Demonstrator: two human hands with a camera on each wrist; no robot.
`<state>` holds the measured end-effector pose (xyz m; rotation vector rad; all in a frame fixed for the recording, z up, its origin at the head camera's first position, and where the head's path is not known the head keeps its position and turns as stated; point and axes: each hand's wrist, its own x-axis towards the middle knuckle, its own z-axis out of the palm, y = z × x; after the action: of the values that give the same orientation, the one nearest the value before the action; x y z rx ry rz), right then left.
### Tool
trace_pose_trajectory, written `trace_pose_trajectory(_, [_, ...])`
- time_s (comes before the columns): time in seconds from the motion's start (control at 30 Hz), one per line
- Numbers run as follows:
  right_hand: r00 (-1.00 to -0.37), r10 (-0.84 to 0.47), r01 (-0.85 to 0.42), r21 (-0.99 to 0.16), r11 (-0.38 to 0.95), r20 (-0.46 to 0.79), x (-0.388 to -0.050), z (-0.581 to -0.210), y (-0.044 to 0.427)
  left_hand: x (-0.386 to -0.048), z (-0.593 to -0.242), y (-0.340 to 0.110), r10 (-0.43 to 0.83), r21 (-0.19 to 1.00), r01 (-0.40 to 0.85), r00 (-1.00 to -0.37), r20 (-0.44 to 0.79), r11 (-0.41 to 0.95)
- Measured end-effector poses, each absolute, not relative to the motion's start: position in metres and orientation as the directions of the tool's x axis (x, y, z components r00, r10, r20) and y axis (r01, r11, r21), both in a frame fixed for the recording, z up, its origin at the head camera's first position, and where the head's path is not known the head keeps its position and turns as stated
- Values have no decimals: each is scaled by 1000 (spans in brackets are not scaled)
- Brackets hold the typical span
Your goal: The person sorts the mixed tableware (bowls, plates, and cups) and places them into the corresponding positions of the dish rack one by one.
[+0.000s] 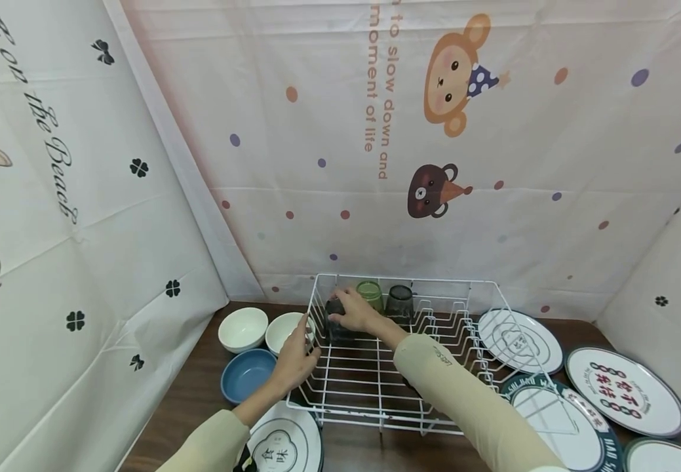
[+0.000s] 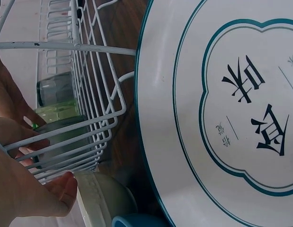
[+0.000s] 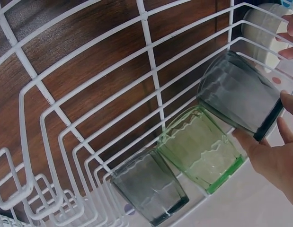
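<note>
A white wire dish rack (image 1: pixel 352 414) stands on the table. In its back left corner my right hand (image 1: pixel 354 311) pinches a dark grey glass (image 3: pixel 241 94) by its base end, thumb and fingers on opposite sides. That glass lies tilted beside a green glass (image 3: pixel 203 149), with another grey glass (image 3: pixel 151 187) past it. All three are upside down or leaning along the rack's back side. My left hand (image 1: pixel 295 357) grips the rack's left side wires, and in the left wrist view its fingers (image 2: pixel 66 189) curl round them close to a white bowl (image 2: pixel 101 198).
Two white bowls (image 1: pixel 242 330) and a blue bowl (image 1: pixel 248 376) stand left of the rack. Stacked plates (image 1: pixel 293 436) lie at the front left. Several more plates (image 1: pixel 626 391) spread along the right side. A patterned cloth (image 1: pixel 340 164) hangs behind.
</note>
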<state>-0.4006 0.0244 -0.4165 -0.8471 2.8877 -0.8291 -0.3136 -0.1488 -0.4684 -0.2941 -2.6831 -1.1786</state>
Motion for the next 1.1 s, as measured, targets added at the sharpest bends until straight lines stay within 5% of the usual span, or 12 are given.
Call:
trace_pose_trajectory(0.3, [-855,-510,-493,-453,743,94,-394,-413,37,-311,-474,-141,115,703,274,-957,267,656])
trace_pose_trajectory(0.6, [-861,-413,-505,-409,760,297,-401,-388,101,-314,-475,-141,115,690,300,-947,301,658])
trace_pose_trajectory(0.87, [-971,-156,-215,-371,904,183,-406,-359,208,-313,-468,-148,100,688,273,-954,281,673])
trace_pose_trajectory(1.1, [-997,79,78,-240,968,-4,-383,-373,277,-311,-467,-152,100,694,268,-957,274,668])
